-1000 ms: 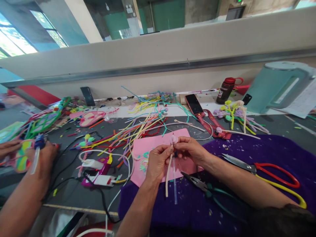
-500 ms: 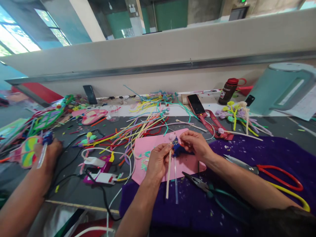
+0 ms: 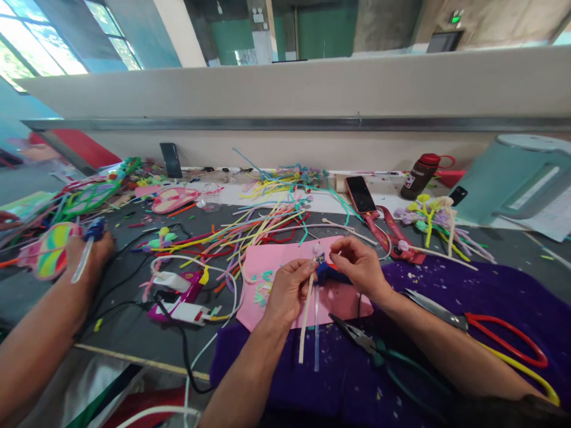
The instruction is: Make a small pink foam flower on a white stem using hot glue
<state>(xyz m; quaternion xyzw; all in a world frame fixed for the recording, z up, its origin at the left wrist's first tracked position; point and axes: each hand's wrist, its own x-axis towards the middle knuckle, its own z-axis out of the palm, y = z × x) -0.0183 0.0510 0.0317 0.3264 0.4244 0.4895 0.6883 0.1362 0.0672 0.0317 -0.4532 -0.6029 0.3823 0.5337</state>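
Observation:
My left hand pinches a cream pipe cleaner, which hangs down toward me below the fingers. A small pale pink fluffy flower shows just above those fingertips; whether it is joined to the stem is hard to see. My right hand is close on the right, thumb and fingers pressed together; anything between them is too small to make out. Between and below the hands lies a blue glue gun, a clear glue stick pointing from it toward me. Under everything is a pink sheet with small mint-green pieces.
Pliers and red-and-yellow-handled scissors lie on a purple cloth. Loose pipe cleaners, a phone, a bottle and a kettle stand behind. Left are a power strip and another person's hand with a glue gun.
The view has tilted slightly, so the scene sits a little lower. My hands keep nearly the same pose, the left still on the pipe cleaner. Another person's fingers now show at the far left edge.

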